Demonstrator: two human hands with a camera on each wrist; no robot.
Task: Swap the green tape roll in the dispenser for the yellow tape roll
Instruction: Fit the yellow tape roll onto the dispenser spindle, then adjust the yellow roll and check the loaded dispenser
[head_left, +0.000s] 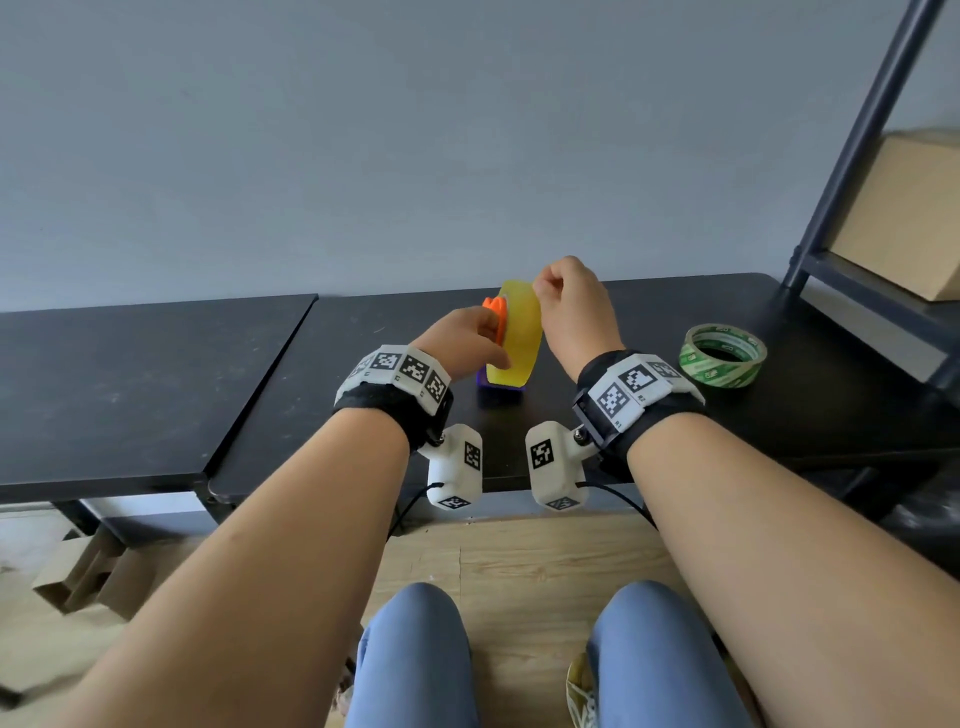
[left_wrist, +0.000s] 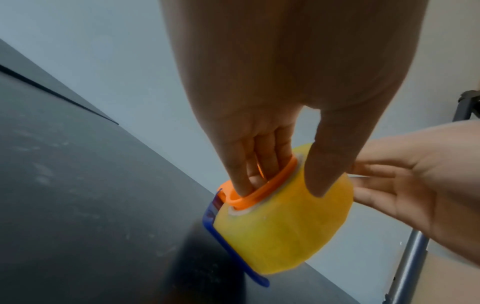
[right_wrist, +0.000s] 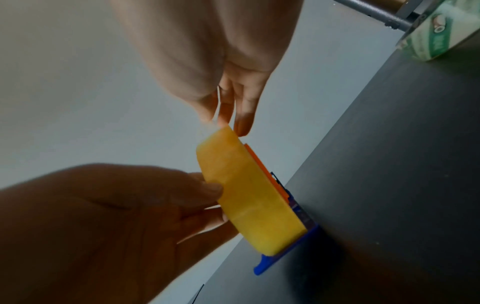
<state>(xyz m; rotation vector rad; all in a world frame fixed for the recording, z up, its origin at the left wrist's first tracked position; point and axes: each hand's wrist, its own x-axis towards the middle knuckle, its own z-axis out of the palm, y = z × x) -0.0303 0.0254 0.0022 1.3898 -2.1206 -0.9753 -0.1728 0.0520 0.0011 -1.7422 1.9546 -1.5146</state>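
Yellow tape roll (head_left: 514, 332) is seen standing on edge in the blue dispenser (head_left: 500, 387) on the black table (head_left: 649, 415), its axle running left to right between the two hands. The orange hub (left_wrist: 259, 185) faces the left hand (head_left: 462, 340); in the left wrist view several fingers (left_wrist: 262, 160) are hooked inside the hub ring while the thumb lies over the roll's outer band, so the roll is gripped from its left face. The right hand (head_left: 576, 312) is placed just beside the roll's right face and upper rim, fingers curled, with thumb and forefinger drawn together at the top edge; whether a loose tape end is pinched there cannot be told, the tips being blurred in the right wrist view. The green tape roll (head_left: 723, 356) lies flat on the table, well apart to the right, already out of the dispenser. Judged from this, the roll is mounted and the tape end is being sought; the coming pull would run off the top rim toward the dispenser's front lip (right_wrist: 262, 267), across the axle, with the right hand nearer.
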